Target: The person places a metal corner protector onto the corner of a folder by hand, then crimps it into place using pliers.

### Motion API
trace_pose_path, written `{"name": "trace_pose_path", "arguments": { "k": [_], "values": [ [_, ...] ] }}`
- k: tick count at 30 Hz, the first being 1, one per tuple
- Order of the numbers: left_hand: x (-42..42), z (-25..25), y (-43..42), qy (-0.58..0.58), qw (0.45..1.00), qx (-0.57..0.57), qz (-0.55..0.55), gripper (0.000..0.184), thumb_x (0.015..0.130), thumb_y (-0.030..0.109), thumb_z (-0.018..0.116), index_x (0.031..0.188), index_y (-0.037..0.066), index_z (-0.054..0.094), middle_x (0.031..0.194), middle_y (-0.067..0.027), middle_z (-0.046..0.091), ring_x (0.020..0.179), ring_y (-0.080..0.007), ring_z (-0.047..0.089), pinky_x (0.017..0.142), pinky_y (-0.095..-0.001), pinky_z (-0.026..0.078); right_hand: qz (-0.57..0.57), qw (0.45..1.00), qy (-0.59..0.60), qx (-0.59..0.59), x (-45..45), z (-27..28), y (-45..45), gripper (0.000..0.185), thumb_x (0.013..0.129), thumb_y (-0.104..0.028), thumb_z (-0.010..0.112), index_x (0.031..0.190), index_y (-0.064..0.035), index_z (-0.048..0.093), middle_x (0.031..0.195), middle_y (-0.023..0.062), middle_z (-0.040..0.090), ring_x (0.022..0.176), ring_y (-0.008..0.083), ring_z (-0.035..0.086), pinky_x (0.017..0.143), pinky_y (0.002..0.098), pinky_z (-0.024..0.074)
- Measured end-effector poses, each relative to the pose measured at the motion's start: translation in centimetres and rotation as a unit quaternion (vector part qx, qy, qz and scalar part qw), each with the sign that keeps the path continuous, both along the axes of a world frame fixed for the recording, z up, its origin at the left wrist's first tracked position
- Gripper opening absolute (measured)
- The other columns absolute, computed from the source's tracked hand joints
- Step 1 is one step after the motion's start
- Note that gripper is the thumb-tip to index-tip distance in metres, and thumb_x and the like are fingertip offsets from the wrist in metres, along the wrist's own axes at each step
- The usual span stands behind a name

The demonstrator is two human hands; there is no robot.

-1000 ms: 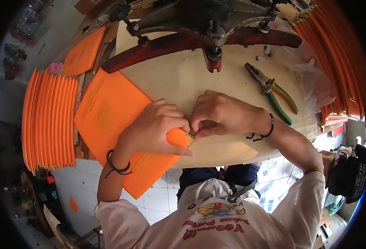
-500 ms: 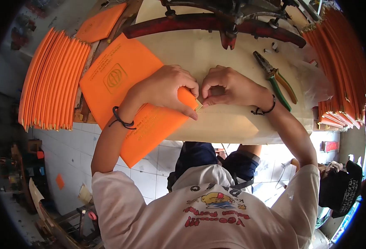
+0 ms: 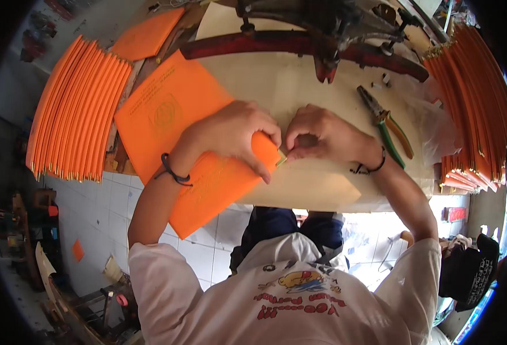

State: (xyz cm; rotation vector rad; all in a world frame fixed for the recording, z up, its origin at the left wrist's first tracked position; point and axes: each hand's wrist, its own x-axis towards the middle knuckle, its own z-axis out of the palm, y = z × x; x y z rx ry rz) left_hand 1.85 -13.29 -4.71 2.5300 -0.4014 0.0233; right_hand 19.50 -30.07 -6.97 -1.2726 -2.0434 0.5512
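My left hand (image 3: 236, 132) grips an orange folder cover (image 3: 155, 109) with gold print near one corner, its thumb lying on the near face and its fingers curled over the far edge. On that corner shows a small gold corner piece (image 3: 281, 158). Thumb and forefinger of my right hand (image 3: 328, 135) are pinched at this piece, the other fingers curled. The cover lies slanted, its lower end jutting past the table's front edge. Part of it is hidden beneath my left hand and forearm.
Pliers (image 3: 386, 123) with green and orange handles lie right of my hands. A red and black metal frame (image 3: 288, 43) spans the back. Stacks of orange covers stand at left (image 3: 78, 109) and right (image 3: 474, 103), the right one beside clear plastic (image 3: 431, 121).
The view has shifted, so the table and hands appear slightly lower. Both hands keep nearly the same hold at the cover's corner.
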Motion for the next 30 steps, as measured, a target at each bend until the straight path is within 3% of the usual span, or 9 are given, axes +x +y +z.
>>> {"name": "trace_pose_path", "arguments": {
  "k": [4,7,9,11,16,19,23,26,30],
  "values": [
    [-0.2,0.1,-0.4,0.016,0.999,0.015,0.024,0.054,0.053,0.044,0.090,0.084,0.007,0.067,0.084,-0.0029,0.066,0.085,-0.0257,0.059,0.083,-0.0353,0.045,-0.022,0.999,-0.008,-0.030,-0.2,0.5,-0.5,0.015,0.077,-0.016,0.079,0.085,-0.0083,0.069,0.078,0.0035,0.066,0.080,0.0236,0.060,0.078,0.0371,0.0466],
    [-0.4,-0.3,-0.5,-0.007,1.000,0.018,0.024,0.055,0.053,0.045,0.090,0.083,0.007,0.066,0.084,-0.0029,0.065,0.085,-0.0255,0.058,0.083,-0.0349,0.045,-0.060,0.996,-0.057,0.038,-1.2,2.0,-2.7,0.017,0.076,-0.014,0.080,0.087,-0.0085,0.069,0.087,0.0048,0.068,0.088,0.0252,0.063,0.083,0.0375,0.0466],
    [-0.5,-0.9,-0.8,-0.008,1.000,0.008,0.027,0.055,0.053,0.046,0.090,0.081,0.006,0.064,0.084,-0.0030,0.065,0.086,-0.0255,0.058,0.084,-0.0351,0.044,-0.181,0.976,-0.089,0.085,-1.5,3.1,-5.1,0.020,0.074,-0.010,0.081,0.090,-0.0069,0.069,0.096,0.0063,0.068,0.097,0.0261,0.062,0.088,0.0383,0.0465],
    [-0.6,-0.7,-1.1,0.012,0.999,0.006,0.031,0.055,0.053,0.046,0.090,0.079,0.007,0.063,0.084,-0.0027,0.065,0.085,-0.0252,0.058,0.084,-0.0350,0.044,-0.336,0.917,-0.152,0.152,-1.3,2.8,-8.0,0.019,0.075,-0.011,0.079,0.090,-0.0079,0.069,0.099,0.0069,0.068,0.103,0.0280,0.063,0.089,0.0400,0.0463],
    [-0.5,-0.7,-1.5,-0.006,1.000,0.001,-0.003,0.054,0.053,0.046,0.089,0.076,0.008,0.061,0.082,-0.0010,0.065,0.084,-0.0238,0.058,0.085,-0.0344,0.042,-0.565,0.780,-0.254,0.087,1.5,0.4,-13.8,0.047,0.080,-0.026,0.078,0.120,-0.0093,0.060,0.118,0.0137,0.062,0.120,0.0331,0.053,0.103,0.0440,0.0374],
    [-0.8,-0.6,-2.2,0.008,0.999,-0.023,-0.037,0.053,0.053,0.046,0.089,0.076,0.008,0.061,0.081,-0.0003,0.064,0.083,-0.0228,0.058,0.083,-0.0334,0.041,-0.581,0.796,-0.164,0.055,2.2,-0.8,-14.1,0.049,0.081,-0.028,0.077,0.121,-0.0057,0.058,0.115,0.0135,0.063,0.117,0.0348,0.054,0.102,0.0447,0.0377],
    [-2.2,-0.1,-3.5,0.042,0.997,-0.024,-0.064,0.052,0.055,0.046,0.089,0.076,0.008,0.061,0.082,-0.0002,0.064,0.081,-0.0219,0.057,0.080,-0.0325,0.039,-0.586,0.796,-0.147,0.036,2.5,-1.4,-14.1,0.038,0.087,-0.027,0.072,0.114,-0.0035,0.059,0.114,0.0143,0.063,0.111,0.0353,0.056,0.095,0.0435,0.0421],
    [-2.9,0.5,-4.2,0.037,0.997,0.005,-0.060,0.050,0.058,0.046,0.088,0.077,0.008,0.061,0.083,-0.0001,0.064,0.082,-0.0211,0.056,0.081,-0.0324,0.039,-0.569,0.797,-0.194,0.062,2.5,-1.6,-14.3,0.030,0.089,-0.025,0.070,0.108,-0.0035,0.061,0.113,0.0147,0.063,0.109,0.0355,0.056,0.092,0.0442,0.0433],
    [-3.7,0.2,-4.6,0.020,0.998,0.012,-0.059,0.049,0.062,0.046,0.086,0.080,0.008,0.061,0.081,0.0003,0.061,0.085,-0.0202,0.053,0.083,-0.0331,0.038,-0.568,0.800,-0.152,0.121,2.4,-1.9,-14.7,0.026,0.091,-0.022,0.068,0.105,-0.0018,0.062,0.106,0.0152,0.065,0.100,0.0341,0.060,0.084,0.0429,0.0464]
  ]
}}
